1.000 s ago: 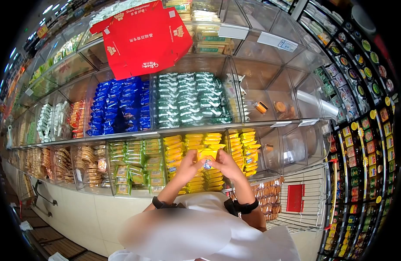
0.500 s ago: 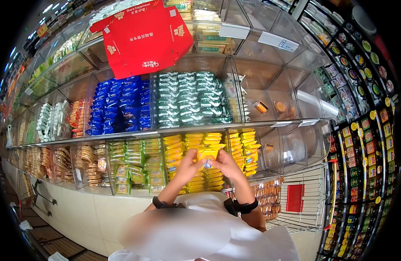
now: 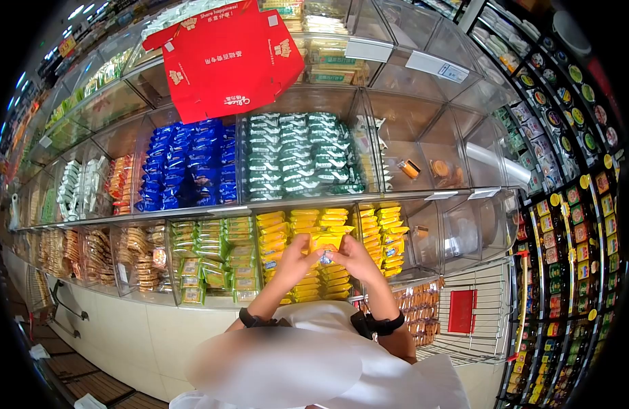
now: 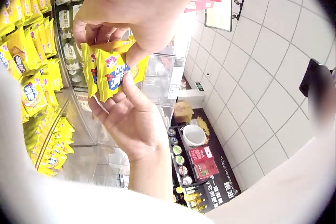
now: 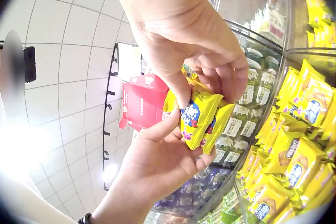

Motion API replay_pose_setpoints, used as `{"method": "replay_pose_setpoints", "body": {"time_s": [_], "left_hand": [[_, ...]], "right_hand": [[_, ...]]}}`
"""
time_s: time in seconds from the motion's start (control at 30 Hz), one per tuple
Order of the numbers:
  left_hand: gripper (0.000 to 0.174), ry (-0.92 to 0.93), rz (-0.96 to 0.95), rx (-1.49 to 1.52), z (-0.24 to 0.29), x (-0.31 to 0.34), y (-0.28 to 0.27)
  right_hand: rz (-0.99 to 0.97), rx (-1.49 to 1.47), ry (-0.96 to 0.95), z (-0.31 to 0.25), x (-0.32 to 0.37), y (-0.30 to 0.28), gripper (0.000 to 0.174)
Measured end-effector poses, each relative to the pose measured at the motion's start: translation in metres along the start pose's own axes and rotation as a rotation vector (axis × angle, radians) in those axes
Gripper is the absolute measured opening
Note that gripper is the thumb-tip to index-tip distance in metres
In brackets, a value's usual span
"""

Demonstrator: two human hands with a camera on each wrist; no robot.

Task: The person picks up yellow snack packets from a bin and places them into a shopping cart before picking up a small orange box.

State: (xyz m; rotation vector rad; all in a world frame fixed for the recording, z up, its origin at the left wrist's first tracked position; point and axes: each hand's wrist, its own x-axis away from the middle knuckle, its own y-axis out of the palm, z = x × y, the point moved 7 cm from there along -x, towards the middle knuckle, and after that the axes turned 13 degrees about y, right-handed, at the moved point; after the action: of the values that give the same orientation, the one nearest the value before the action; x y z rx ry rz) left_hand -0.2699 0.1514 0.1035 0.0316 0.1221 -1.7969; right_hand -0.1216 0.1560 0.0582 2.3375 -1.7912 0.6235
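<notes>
Several yellow snack packets (image 3: pixel 326 242) with blue labels are held together between both hands, over the front bin of like yellow packets (image 3: pixel 338 276). My left hand (image 3: pixel 295 262) grips them from the left, its thumb on the near face. From the right, my right hand (image 3: pixel 357 260) pinches the same packets, thumb in front and fingers behind. At least two packets (image 4: pixel 113 74) stand face to face in the left wrist view. The right wrist view shows the packets (image 5: pixel 197 121) with both thumbs pressed near the blue label.
Clear dividers separate bins of green packets (image 3: pixel 215 252), blue packets (image 3: pixel 185 163) and dark green packets (image 3: pixel 297 157). A red cardboard sheet (image 3: pixel 226 65) leans over the upper bins. At right stand a shopping cart (image 3: pixel 488 307) and a tall shelf of goods (image 3: pixel 573 252).
</notes>
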Motion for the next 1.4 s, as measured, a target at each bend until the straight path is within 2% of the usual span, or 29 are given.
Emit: {"method": "replay_pose_setpoints", "body": {"time_s": [0.07,0.23,0.3,0.37,0.53,0.8,1.03,1.33,1.4], "left_hand": [[0.031,-0.004,0.001,0.001,0.001,0.0,0.0],[0.029,-0.004,-0.002,0.023,0.002,0.0,0.0],[0.028,-0.001,0.002,0.041,0.001,0.0,0.001],[0.028,-0.006,0.007,0.045,0.0,0.0,0.0],[0.027,-0.011,0.017,0.05,0.006,0.0,0.0],[0.022,-0.002,0.009,0.138,0.001,0.0,0.002],[0.021,-0.009,0.014,0.087,0.001,0.0,0.0],[0.023,-0.001,0.006,0.087,-0.006,0.001,0.001],[0.033,0.019,0.011,0.051,-0.009,0.0,0.0]], "right_hand": [[-0.036,0.035,0.052,0.003,-0.001,0.001,0.035],[-0.023,0.046,0.078,-0.001,0.003,0.0,0.034],[0.051,-0.024,-0.04,-0.006,0.003,-0.001,0.026],[0.088,-0.061,-0.096,-0.007,0.003,-0.002,0.029],[0.089,-0.096,-0.098,-0.023,0.011,-0.001,0.029],[0.107,-0.047,-0.097,-0.016,0.008,-0.003,0.029],[0.078,-0.069,-0.089,-0.015,0.006,-0.001,0.029],[0.055,-0.12,-0.073,-0.022,0.01,0.002,0.029],[0.063,-0.103,-0.081,-0.017,0.007,0.002,0.028]]}}
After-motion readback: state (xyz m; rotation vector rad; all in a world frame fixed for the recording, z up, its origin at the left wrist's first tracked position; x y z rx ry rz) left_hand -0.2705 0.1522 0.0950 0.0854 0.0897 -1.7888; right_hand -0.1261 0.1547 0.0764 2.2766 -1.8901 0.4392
